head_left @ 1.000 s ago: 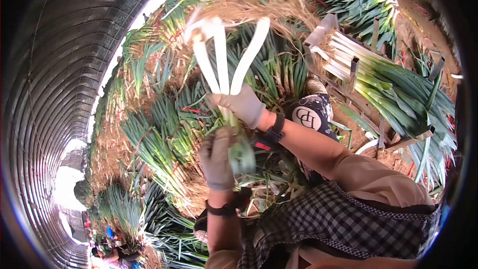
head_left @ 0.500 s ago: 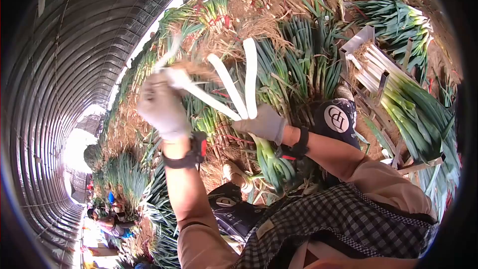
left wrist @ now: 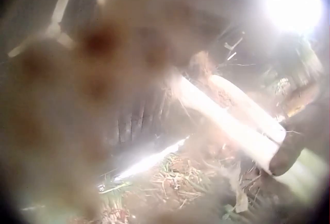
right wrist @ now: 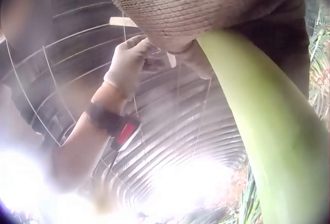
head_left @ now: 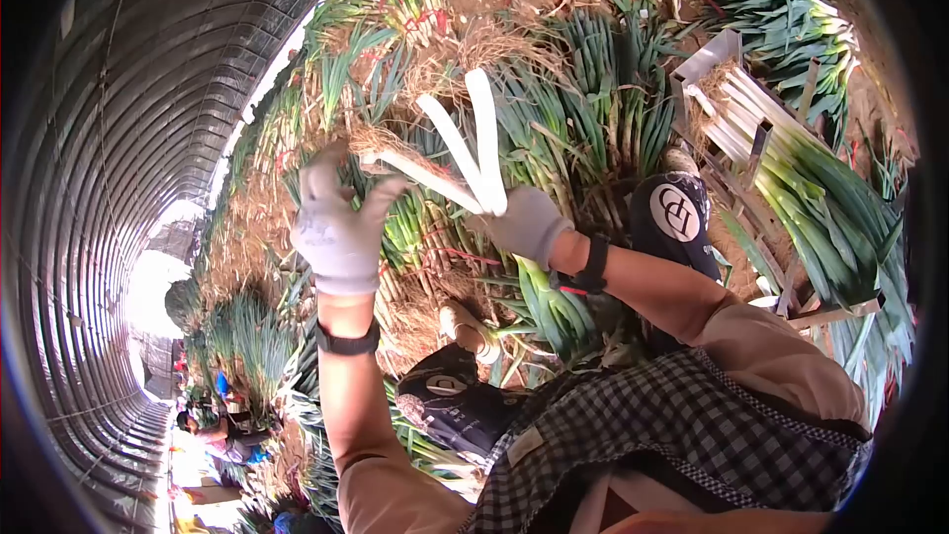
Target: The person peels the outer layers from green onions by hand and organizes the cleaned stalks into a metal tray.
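My gloved right hand point(head_left: 524, 225) grips several leeks point(head_left: 484, 129) around their shafts, white ends fanned upward and green leaves hanging below. One leek leans left, with brown roots point(head_left: 371, 141) at its tip. Beside that root end is my gloved left hand point(head_left: 341, 232), its thumb and fingers spread apart and holding nothing. In the right wrist view, a pale green leek shaft point(right wrist: 258, 110) passes out of the gripping glove, and the left hand point(right wrist: 129, 64) shows farther off. White leek shafts point(left wrist: 221, 115) cross the left wrist view, blurred by glare and the near glove.
A metal rack point(head_left: 712, 59) at the right bears trimmed leeks point(head_left: 820, 188). More leeks point(head_left: 791, 30) lie behind it. Tied leek bundles point(head_left: 554, 119) cover the ground ahead, around my feet. A ribbed tunnel wall point(head_left: 129, 119) curves up at the left, with a person point(head_left: 222, 430) farther down.
My left hand has gone from the green part of the leeks to the root end at the left, then spread its fingers. The pale strip seen beside it half a second ago is gone.
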Motion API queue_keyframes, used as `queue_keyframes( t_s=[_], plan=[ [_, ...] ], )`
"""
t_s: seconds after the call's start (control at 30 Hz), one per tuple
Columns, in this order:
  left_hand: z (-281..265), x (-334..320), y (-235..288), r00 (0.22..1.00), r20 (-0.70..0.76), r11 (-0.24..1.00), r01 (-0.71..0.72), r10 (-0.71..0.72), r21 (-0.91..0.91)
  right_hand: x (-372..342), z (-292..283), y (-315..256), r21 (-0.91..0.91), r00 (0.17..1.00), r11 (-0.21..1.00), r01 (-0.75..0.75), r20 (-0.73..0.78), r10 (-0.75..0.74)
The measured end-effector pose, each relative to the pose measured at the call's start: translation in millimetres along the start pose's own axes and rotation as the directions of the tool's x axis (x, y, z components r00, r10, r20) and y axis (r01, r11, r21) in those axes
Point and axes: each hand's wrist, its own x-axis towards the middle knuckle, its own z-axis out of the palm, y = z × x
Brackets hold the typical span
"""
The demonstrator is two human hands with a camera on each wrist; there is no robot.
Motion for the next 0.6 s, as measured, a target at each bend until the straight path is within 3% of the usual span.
queue_keyframes(
  t_s=[0.03, 0.07, 0.13, 0.17, 0.23, 0.27, 0.3, 0.33, 0.37, 0.4, 0.43, 0.5, 0.57, 0.6],
  plan=[
    [8, 0, -2, 0.966, -0.19, 0.984, -0.178, 0.177, 0.008, 0, 4, 1, -0.049, 1.0, 0.999, -0.017, 0.023, 0.018],
    [10, 2, -5, 0.951, -0.178, 0.967, -0.251, 0.254, 0.041, -3, 1, -5, -0.045, 0.999, 0.999, -0.02, 0.025, 0.021],
    [3, 4, -14, 0.97, -0.097, 0.968, -0.208, 0.222, 0.137, -9, -8, -16, -0.001, 0.986, 0.994, -0.107, 0.126, 0.106],
    [-2, 8, -17, 0.984, -0.024, 0.957, -0.168, 0.178, 0.237, -7, -8, -15, -0.003, 0.986, 0.993, -0.114, 0.123, 0.114],
    [-8, 21, -43, 0.922, -0.386, 1.0, -0.015, 0.018, 0.011, -1, -11, -12, 0.061, 0.955, 0.974, -0.22, 0.218, 0.202],
    [-32, 35, -53, 0.855, -0.408, 0.931, 0.202, -0.319, -0.305, -2, -22, -16, 0.1, 0.936, 0.954, -0.283, 0.245, 0.252],
    [-55, 48, -68, 0.716, -0.316, 0.721, 0.367, -0.622, -0.588, 0, -23, -14, 0.101, 0.933, 0.951, -0.293, 0.246, 0.262],
    [-61, 62, -122, 0.711, -0.128, 0.658, 0.547, -0.692, -0.517, 2, -25, -10, 0.202, 0.931, 0.931, -0.305, 0.27, 0.247],
    [-56, 67, -161, 0.658, 0.062, 0.584, 0.703, -0.75, -0.405, 0, -27, -5, 0.297, 0.927, 0.899, -0.32, 0.292, 0.234],
    [-44, 51, -162, 0.658, 0.078, 0.578, 0.707, -0.749, -0.408, -2, -30, -7, 0.299, 0.914, 0.885, -0.357, 0.307, 0.265],
    [-35, 27, -161, 0.683, 0.234, 0.588, 0.721, -0.692, -0.365, -1, -32, -11, 0.306, 0.901, 0.868, -0.391, 0.321, 0.293],
    [-18, -22, -153, 0.68, 0.526, 0.639, 0.71, -0.511, -0.296, -1, -20, 0, 0.405, 0.962, 0.889, -0.212, 0.247, 0.117],
    [12, -51, -124, 0.577, 0.783, 0.706, 0.654, -0.232, -0.273, 2, -7, 12, 0.193, 0.99, 0.981, 0.024, 0.134, -0.051],
    [27, -58, -95, 0.573, 0.805, 0.705, 0.635, -0.156, -0.316, -6, -14, 6, 0.177, 0.996, 0.984, -0.014, 0.084, -0.001]
  ],
)
